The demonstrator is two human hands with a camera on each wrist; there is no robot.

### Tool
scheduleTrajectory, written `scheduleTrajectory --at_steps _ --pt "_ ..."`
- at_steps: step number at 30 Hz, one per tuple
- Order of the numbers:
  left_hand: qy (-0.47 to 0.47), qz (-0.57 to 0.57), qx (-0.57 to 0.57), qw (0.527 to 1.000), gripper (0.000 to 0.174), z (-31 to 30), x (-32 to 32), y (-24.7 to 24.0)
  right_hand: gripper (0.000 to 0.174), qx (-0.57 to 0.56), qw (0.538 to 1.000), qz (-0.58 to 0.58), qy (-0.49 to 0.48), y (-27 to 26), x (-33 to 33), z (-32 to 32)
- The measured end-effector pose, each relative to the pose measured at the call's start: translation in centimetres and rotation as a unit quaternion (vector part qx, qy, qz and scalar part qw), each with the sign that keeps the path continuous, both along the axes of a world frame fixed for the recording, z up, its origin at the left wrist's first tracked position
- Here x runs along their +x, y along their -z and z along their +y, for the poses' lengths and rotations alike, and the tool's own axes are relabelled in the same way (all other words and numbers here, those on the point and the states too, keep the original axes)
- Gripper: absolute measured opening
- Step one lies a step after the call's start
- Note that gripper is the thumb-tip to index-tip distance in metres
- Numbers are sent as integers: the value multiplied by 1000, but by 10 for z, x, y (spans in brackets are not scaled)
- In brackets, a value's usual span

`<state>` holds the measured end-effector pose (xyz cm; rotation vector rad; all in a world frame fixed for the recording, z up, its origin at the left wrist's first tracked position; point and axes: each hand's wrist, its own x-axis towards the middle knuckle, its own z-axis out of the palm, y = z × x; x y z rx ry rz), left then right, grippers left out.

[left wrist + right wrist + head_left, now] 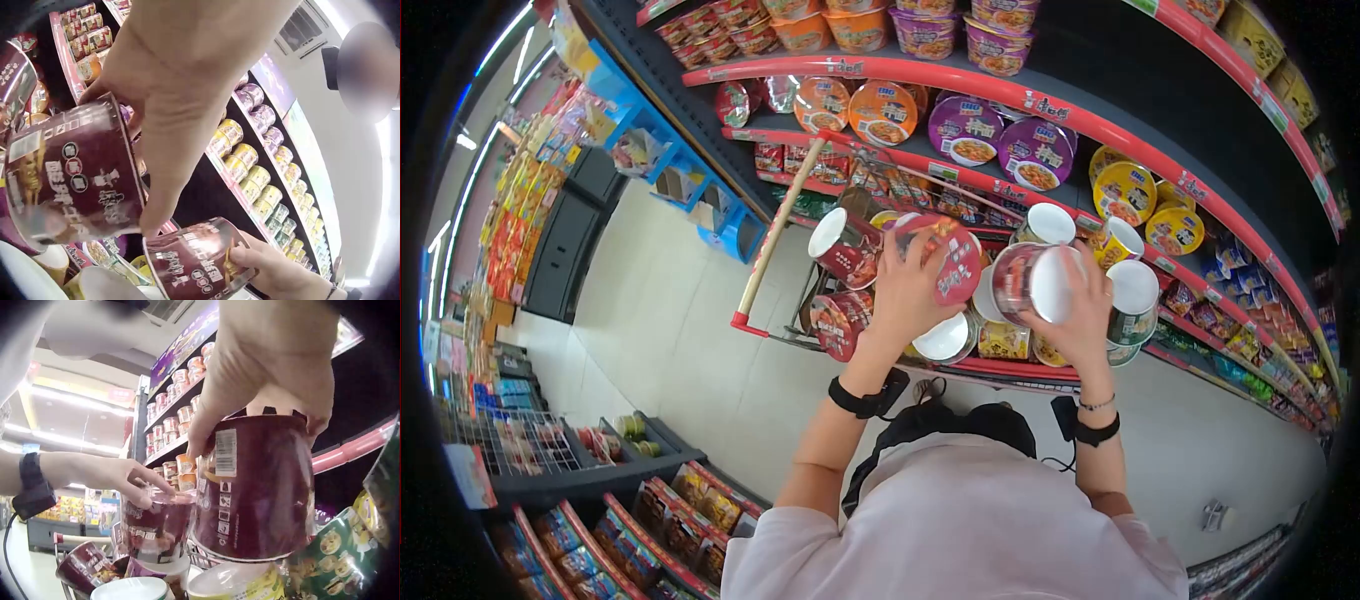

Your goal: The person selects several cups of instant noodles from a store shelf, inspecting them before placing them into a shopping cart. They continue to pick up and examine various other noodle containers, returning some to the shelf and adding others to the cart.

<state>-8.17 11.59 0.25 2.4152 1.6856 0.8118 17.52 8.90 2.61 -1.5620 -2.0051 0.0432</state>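
Note:
My left hand [905,290] grips a maroon instant noodle cup [953,265] from above, its red printed lid facing up toward the head camera. In my right hand [1085,312] is a second maroon noodle cup [1013,282], tipped so its white base shows. The left wrist view shows both held cups side by side, the nearer one [75,175] with the thumb along its edge. Below the hands, a shopping cart [772,235] holds several noodle cups, among them a maroon one [840,325] lying at its left end and a dark green one [344,550].
A shelf rack with red edge strips [1040,95] stands just beyond the cart, carrying orange noodle cups [883,112], purple ones [1037,152] and yellow ones [1125,192]. Blue display bins [735,235] are at the left. Another low shelf [650,480] stands behind on the left.

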Motion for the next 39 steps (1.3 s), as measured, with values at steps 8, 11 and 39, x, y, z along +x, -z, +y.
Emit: scheduleTrajectory --at_steps 8,11,39 --pt "43 24 11 999 92 -5 -6 12 96 -57 989 -119 -67 13 -29 20" --pt "32 45 17 998 99 -10 -9 0 97 -50 991 -79 -96 13 -26 20" --pt "39 -40 -84 995 92 -83 -24 36 77 24 999 20 -21 27 -62 89"
